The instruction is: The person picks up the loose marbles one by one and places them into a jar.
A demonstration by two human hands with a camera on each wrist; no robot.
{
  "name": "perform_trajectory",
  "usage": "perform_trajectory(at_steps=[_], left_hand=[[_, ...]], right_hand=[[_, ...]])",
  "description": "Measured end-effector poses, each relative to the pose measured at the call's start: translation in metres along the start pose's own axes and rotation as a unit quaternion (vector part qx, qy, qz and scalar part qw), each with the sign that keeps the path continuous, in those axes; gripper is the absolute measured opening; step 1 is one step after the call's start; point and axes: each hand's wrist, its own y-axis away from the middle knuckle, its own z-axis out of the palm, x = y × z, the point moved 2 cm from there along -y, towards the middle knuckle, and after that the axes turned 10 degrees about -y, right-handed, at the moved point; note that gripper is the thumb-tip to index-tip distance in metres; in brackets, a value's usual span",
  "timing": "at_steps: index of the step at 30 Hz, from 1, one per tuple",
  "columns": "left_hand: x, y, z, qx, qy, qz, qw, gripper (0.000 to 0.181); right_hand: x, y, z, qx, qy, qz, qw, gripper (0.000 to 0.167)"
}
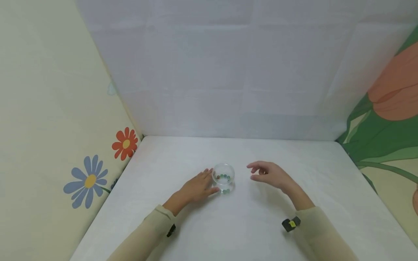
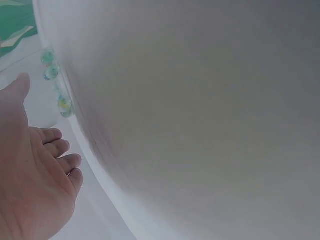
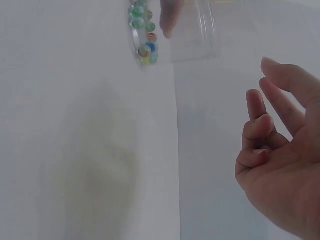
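A clear round cup [image 1: 224, 184] stands upright on the white table, with several glass marbles [image 3: 138, 22] gathered at its bottom. Most marbles look green; orange, yellow and blue ones show too in the right wrist view. My left hand [image 1: 197, 186] lies beside the cup's left side, thumb and fingers spread and loosely straight; whether it touches the wall I cannot tell. Off to the cup's right, my right hand [image 1: 271, 174] hovers above the table, apart from the cup. Its fingers are relaxed and partly bent, holding nothing [image 3: 285, 145].
The white-covered table [image 1: 209, 232] meets a creased white sheet [image 1: 209, 72] at the back. A flower-patterned panel [image 1: 42, 119] stands on the left, and another panel with large leaves and petals [image 1: 398, 119] on the right.
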Motion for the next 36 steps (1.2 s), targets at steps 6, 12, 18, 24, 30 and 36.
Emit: perform_trajectory(at_steps=[6,12,18,24,30,36], left_hand=[[-0.002,0.001,0.0,0.0,0.004,0.001,1.0,0.085],[-0.003,0.002,0.001,0.002,0.005,0.002,1.0,0.086],[-0.003,0.002,0.001,0.004,0.002,0.002,1.0,0.085],[-0.002,0.001,0.002,0.006,0.01,0.004,0.9999,0.085],[-0.001,0.001,0.0,0.002,0.007,0.003,1.0,0.084],[-0.002,0.002,0.0,0.004,0.001,0.004,1.0,0.085]], right_hand=[[0.006,0.011,-0.012,0.003,0.011,-0.011,0.9999,0.043],[0.016,0.021,-0.022,0.007,0.009,-0.002,0.9999,0.043],[0.019,0.029,-0.031,0.016,0.017,0.007,0.9997,0.044],[0.024,0.039,-0.042,0.023,0.017,0.014,0.9995,0.044],[0.03,0.052,-0.056,0.042,0.028,0.031,0.9982,0.046],[0.035,0.064,-0.068,0.051,0.031,0.027,0.9979,0.047]])
